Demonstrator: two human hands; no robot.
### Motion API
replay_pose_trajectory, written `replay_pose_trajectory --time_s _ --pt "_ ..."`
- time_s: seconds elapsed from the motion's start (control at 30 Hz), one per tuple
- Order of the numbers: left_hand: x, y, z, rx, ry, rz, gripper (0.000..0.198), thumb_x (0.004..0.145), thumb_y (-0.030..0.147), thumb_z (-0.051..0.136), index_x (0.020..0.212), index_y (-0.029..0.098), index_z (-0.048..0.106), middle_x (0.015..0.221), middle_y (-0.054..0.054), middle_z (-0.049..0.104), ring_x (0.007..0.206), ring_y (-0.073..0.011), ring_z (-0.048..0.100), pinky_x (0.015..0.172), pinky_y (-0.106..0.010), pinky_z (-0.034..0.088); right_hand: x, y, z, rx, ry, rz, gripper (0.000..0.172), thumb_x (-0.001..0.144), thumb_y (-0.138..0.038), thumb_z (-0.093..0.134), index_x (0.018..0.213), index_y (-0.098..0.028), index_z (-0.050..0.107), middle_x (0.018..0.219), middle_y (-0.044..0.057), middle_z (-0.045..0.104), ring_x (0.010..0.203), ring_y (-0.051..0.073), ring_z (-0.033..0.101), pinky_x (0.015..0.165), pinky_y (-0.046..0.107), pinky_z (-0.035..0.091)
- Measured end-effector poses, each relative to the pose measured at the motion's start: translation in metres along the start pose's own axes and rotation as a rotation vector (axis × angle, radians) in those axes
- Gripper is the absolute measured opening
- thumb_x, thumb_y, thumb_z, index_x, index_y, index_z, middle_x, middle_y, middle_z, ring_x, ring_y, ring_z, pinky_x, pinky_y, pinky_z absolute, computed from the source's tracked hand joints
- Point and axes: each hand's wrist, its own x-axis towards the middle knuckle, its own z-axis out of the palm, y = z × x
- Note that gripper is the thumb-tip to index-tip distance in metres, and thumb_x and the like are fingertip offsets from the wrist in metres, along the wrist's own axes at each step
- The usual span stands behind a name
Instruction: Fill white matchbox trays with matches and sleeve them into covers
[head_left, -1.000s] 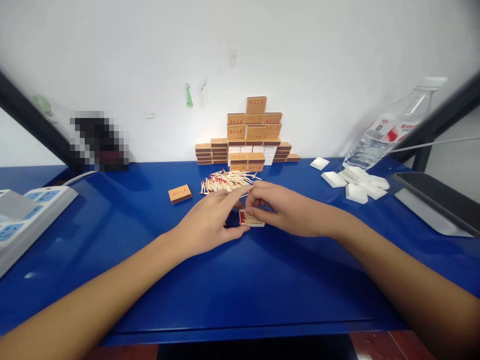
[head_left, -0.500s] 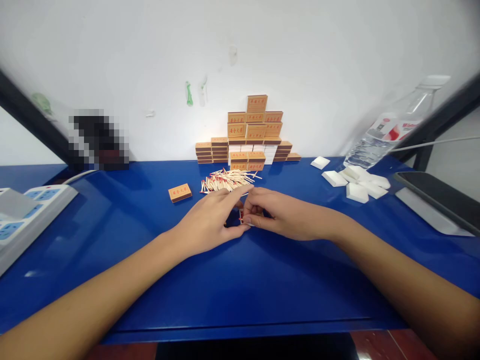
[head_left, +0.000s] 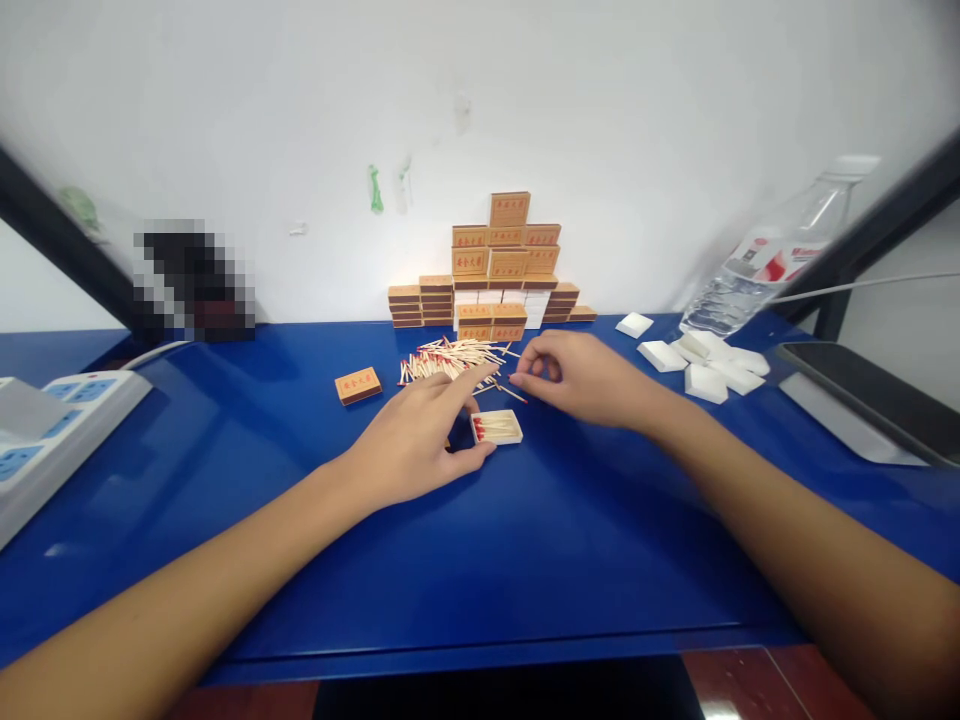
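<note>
My left hand (head_left: 420, 440) grips the left end of a white matchbox tray (head_left: 510, 437), thumb at its near side and a fingertip at its far corner. Several matches (head_left: 495, 427) lie in the tray, red heads to the left. A bit of orange-brown cover shows under my palm. My right hand (head_left: 574, 375) is pinched closed beyond the tray, at the right edge of a loose match pile (head_left: 457, 358). A small dark red tip, seemingly a match head, shows at its fingertips. One stray match (head_left: 513, 393) rests on the blue table (head_left: 480, 560) between hand and tray.
Stacked matchboxes (head_left: 506, 262) stand against the wall behind the pile. A single matchbox (head_left: 358, 385) lies to the left. White trays (head_left: 705, 382), a tilted water bottle (head_left: 757, 265) and a phone (head_left: 870, 395) are at right. A power strip (head_left: 67, 430) sits at far left.
My right hand has moved from the tray up and right to the edge of the match pile, uncovering the tray with its matches. My left hand stays at the tray.
</note>
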Motion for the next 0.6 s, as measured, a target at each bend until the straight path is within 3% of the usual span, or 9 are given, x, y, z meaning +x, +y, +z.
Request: replay_pose_trajectory --time_s 0.13,0.27,0.5,0.6 --pt "0.001 0.000 0.000 0.012 0.001 -0.008 0.075 0.092 0.031 0.073 0.158 0.023 0.039 0.112 -0.006 0.074 0.111 -0.0286 0.066 0.099 -0.049 0.054 0.001 -0.003 0.015 -0.053 -0.064 0.014 0.019 0.096 -0.035 0.065 0.086 -0.019 0.068 0.092 0.008 0.071 0.078 0.020 0.060 0.069 0.032 0.040" --pt "0.001 -0.001 0.001 0.016 -0.007 -0.010 0.074 0.092 0.032 0.072 0.158 0.022 0.040 0.111 -0.006 0.074 0.109 -0.0285 0.067 0.097 -0.048 0.055 -0.001 -0.004 0.013 -0.040 -0.119 -0.037 0.021 0.100 -0.034 0.059 0.085 -0.020 0.063 0.088 0.008 0.069 0.077 0.020 0.059 0.070 0.033 0.041" --pt "-0.001 -0.001 0.002 0.018 0.016 0.008 0.073 0.093 0.032 0.071 0.158 0.025 0.039 0.112 -0.006 0.074 0.111 -0.0280 0.067 0.097 -0.046 0.055 -0.003 0.001 -0.006 0.165 -0.014 0.022 0.020 0.098 -0.041 0.061 0.095 -0.022 0.064 0.081 0.003 0.067 0.069 0.018 0.056 0.064 0.031 0.040" --pt "-0.001 -0.001 0.002 0.035 0.021 0.006 0.074 0.093 0.033 0.072 0.158 0.026 0.040 0.112 -0.006 0.074 0.108 -0.0275 0.067 0.095 -0.045 0.056 -0.003 0.006 -0.008 0.210 0.009 0.012 0.023 0.097 -0.038 0.060 0.112 -0.021 0.064 0.084 0.003 0.067 0.070 0.019 0.056 0.065 0.032 0.044"
